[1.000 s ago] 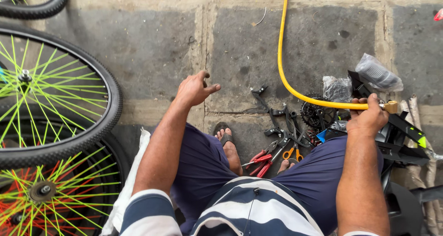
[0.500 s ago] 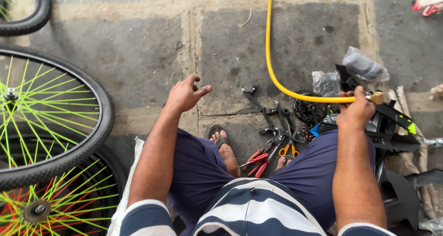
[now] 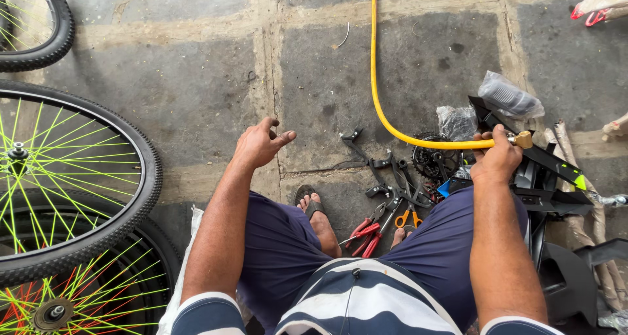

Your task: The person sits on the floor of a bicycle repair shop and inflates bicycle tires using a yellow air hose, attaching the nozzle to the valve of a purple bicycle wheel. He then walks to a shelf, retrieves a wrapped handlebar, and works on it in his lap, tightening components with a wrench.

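Two clear plastic bags lie on the stone floor (image 3: 196, 99) at the right. One crumpled plastic bag (image 3: 509, 97) holds a dark, ribbed part. A second, smaller bag (image 3: 456, 121) sits just left of it, beside the black chainring (image 3: 432, 159). No labels, signs or screens appear.

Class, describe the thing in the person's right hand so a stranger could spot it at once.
Start at the stone-paved floor and find the yellow hose running down from the top edge. It curves right into the right hand, ending in a brass nozzle. Nothing else nearby is long, yellow and bendy.
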